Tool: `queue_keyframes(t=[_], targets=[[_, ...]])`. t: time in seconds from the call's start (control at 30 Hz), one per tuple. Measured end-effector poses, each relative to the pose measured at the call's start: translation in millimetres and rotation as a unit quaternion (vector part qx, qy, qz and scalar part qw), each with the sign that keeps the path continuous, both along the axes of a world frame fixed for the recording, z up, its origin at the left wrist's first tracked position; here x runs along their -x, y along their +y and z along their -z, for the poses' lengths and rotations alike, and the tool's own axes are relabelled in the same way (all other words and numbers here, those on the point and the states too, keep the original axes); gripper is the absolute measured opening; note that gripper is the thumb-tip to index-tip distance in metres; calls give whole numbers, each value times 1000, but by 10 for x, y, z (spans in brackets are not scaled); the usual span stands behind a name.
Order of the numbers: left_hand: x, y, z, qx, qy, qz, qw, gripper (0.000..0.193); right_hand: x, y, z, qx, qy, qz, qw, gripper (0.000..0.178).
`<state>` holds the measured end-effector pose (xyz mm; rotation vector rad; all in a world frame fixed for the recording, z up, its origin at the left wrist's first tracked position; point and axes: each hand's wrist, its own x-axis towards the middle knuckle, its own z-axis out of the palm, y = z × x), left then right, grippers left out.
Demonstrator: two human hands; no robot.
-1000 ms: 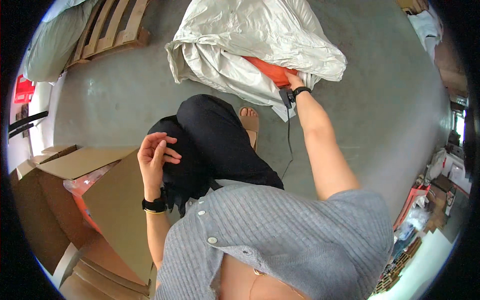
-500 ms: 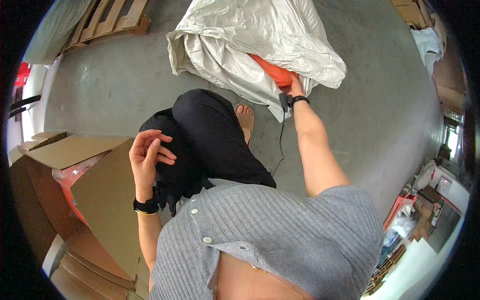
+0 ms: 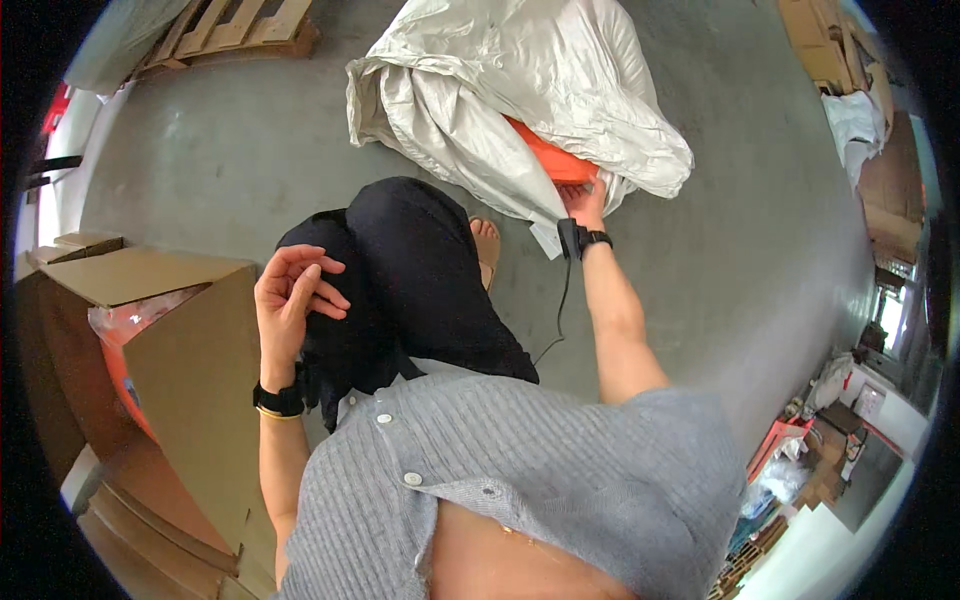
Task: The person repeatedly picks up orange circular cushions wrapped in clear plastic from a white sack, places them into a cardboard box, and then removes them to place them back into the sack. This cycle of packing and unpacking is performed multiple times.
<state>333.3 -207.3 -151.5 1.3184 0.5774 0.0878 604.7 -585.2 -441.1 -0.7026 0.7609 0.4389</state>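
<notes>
The step in hand looks to be work at the mouth of the white bag (image 3: 510, 60), with the right grip (image 3: 585, 203) reaching to the orange item (image 3: 550, 158) that shows there; the item lies just beyond that grip, partly covered by the crumpled bag, so its full shape is hidden; the fingers are bent at its near edge, but whether they have closed on it or merely touch it I cannot tell; the left grip (image 3: 295, 285) is empty, its fingers loosely curled and parted, near the knee in black trousers (image 3: 400, 230) and well apart from the bag.

Around the right grip, a black device (image 3: 575, 238) sits at the wrist just behind it, with a thin cord (image 3: 562, 310) trailing toward the body; a white tag (image 3: 547, 240) is just to the left of that wrist; the floor (image 3: 700, 270) spreads to its right; behind and to the left of the left grip stands an open cardboard box (image 3: 200, 370).

The next move, as I judge it, calls for a sure hold on the orange item's edge and for the bag's folds to be kept off it; the free left grip could steady the bag's mouth; the cord should stay clear of the fabric.
</notes>
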Motion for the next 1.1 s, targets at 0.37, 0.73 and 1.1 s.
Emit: queue_keyframes(t=[0.37, 0.73, 1.1], targets=[[-109, -29, 65, -17, 26, 14, 999, 15, -73, 363, 233, 179, -50, -365, 912, 26], [-108, -71, 42, -15, 33, 2, 999, 16, 10, 753, 447, 37, 79, -54, 995, 26], [-147, -103, 55, -23, 37, 15, 999, 16, -1425, 2003, -893, -18, -322, -294, 900, 19]])
